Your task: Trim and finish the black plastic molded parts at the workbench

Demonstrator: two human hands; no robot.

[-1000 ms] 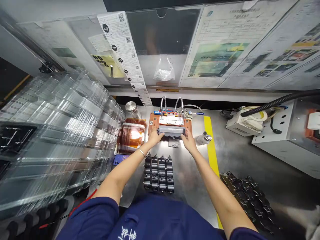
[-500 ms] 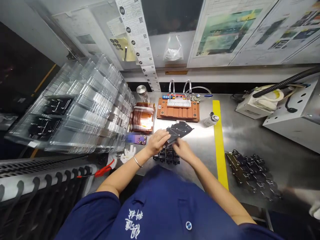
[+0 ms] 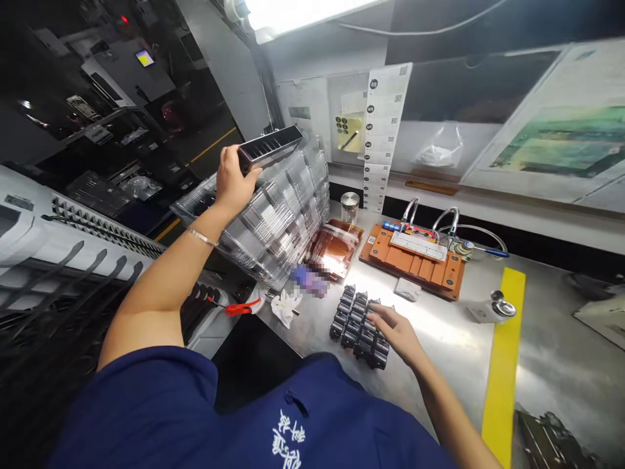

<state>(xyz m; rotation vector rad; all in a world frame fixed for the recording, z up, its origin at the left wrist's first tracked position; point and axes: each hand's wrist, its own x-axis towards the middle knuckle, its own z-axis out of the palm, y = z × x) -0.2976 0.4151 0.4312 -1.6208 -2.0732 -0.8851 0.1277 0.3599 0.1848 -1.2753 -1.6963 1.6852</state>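
Two hands: left hand (image 3: 232,179) fingers gripping dark flat part (image 3: 269,146) above clear tray stack (image 3: 273,215); right hand (image 3: 395,329) fingers spread on black clips (image 3: 359,322), desk's near edge.

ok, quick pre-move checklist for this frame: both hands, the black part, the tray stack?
1. Left hand grip on black plate: ok, closed on its near end.
2. Plate over the clear tray stack: ok, at its top edge; seated or not, cannot tell.
3. Right hand on black clips: ok, fingers rest on the rows; whether it grips one, cannot tell.
4. Clip rows tidy on the table: ok.
5. Orange fixture free of parts: ok.
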